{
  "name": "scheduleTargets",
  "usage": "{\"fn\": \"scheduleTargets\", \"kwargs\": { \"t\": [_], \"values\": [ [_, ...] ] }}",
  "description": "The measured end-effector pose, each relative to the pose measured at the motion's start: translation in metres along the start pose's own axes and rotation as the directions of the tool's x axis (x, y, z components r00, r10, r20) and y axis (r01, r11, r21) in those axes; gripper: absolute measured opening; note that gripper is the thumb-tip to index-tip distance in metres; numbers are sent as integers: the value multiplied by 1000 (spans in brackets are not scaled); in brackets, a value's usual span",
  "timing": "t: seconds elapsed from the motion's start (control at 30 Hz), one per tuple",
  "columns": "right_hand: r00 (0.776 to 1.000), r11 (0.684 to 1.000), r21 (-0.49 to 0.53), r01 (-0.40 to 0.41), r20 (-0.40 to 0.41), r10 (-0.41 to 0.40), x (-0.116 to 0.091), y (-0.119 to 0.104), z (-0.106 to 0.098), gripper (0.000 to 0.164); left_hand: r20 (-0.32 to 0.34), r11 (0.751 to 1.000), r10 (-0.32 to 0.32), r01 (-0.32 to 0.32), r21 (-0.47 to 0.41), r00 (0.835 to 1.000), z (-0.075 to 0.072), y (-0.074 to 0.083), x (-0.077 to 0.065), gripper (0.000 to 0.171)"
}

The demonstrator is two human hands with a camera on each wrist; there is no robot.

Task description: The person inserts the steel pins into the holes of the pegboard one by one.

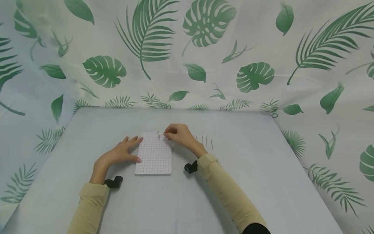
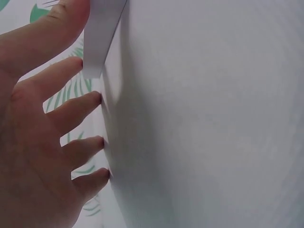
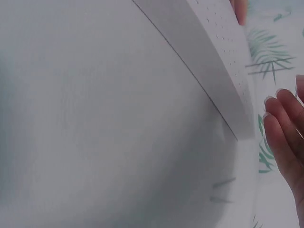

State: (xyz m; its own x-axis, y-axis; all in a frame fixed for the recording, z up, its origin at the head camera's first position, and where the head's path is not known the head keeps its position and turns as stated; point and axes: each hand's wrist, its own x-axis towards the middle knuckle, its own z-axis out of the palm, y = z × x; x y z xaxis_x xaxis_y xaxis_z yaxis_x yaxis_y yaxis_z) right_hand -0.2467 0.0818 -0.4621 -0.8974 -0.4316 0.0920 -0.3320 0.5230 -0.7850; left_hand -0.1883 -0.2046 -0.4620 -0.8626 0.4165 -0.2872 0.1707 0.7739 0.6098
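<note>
A white board (image 1: 155, 156) with rows of small holes lies flat on the table. Two thin dark sticks (image 1: 158, 135) with reddish parts stand upright near its far edge. My left hand (image 1: 118, 152) has its fingers spread, with the thumb and index finger against the board's left edge. In the left wrist view, the other fingertips (image 2: 103, 141) rest on the table. At the board's far right corner, my right hand (image 1: 179, 134) brings thumb and index finger together in a pinch; what seems a thin stick is mostly hidden there. Its other fingers (image 3: 280, 123) show in the right wrist view.
Several thin dark sticks (image 1: 206, 142) are in a row right of the board, partly behind the right wrist. A light cloth covers the table (image 1: 248, 182). Leaf-printed fabric (image 1: 175, 81) hangs behind and at the sides. Each wrist bears a black camera (image 1: 191, 167).
</note>
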Motion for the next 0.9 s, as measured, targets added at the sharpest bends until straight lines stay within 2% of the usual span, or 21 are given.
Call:
{"fn": "scheduleTargets", "kwargs": {
  "t": [0.2,0.4,0.6,0.9],
  "values": [
    [999,1000,-18,-19,-29,18,-7,10,-12,11,-14,1000,0,-1,-19,1000,1,-1,-1,101],
    [999,992,-121,-46,-19,44,-15,16,-24,9,1,1000,0,0,-19,1000,1,1,-2,101],
    [996,972,-229,-55,50,69,-17,18,-34,11,6,1000,16,-16,3,1000,0,2,-4,100],
    [975,948,-306,-85,171,142,-17,25,-45,27,6,1000,22,-22,-12,1000,-1,3,-3,99]
  ]
}}
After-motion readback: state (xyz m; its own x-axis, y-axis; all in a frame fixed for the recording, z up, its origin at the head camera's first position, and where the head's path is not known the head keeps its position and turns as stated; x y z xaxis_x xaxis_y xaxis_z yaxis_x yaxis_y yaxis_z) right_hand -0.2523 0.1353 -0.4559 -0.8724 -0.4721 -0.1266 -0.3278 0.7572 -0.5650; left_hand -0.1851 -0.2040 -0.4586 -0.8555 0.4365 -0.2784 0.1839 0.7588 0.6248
